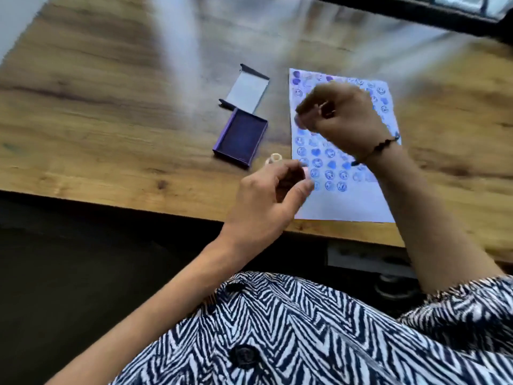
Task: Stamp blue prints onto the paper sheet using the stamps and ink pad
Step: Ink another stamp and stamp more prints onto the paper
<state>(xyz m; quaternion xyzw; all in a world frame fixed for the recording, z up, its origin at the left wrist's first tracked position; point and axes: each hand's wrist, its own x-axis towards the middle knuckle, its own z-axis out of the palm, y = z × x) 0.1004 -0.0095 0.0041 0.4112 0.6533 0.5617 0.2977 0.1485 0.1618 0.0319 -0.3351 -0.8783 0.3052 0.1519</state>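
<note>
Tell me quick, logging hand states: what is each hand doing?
Left hand: fingers curled, apparently pinching something small and pink; too blurred to identify.
Right hand: fingers closed above the paper sheet; contents cannot be told.

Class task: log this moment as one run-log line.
right hand: over paper, grip blurred | left hand: at paper edge, fingers curled | ink pad: open | stamp: on table

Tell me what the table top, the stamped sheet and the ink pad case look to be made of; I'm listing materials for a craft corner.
Table top: wood or a wood-look laminate, semi-gloss; grain, knots and streaks of reflected light show. Stamped sheet: thin white matte paper lying flat, covered in blue prints. Ink pad case: purple with crisp edges, probably plastic or card; too blurred to settle. Its lid lies open beside it with a pale inside.
</note>
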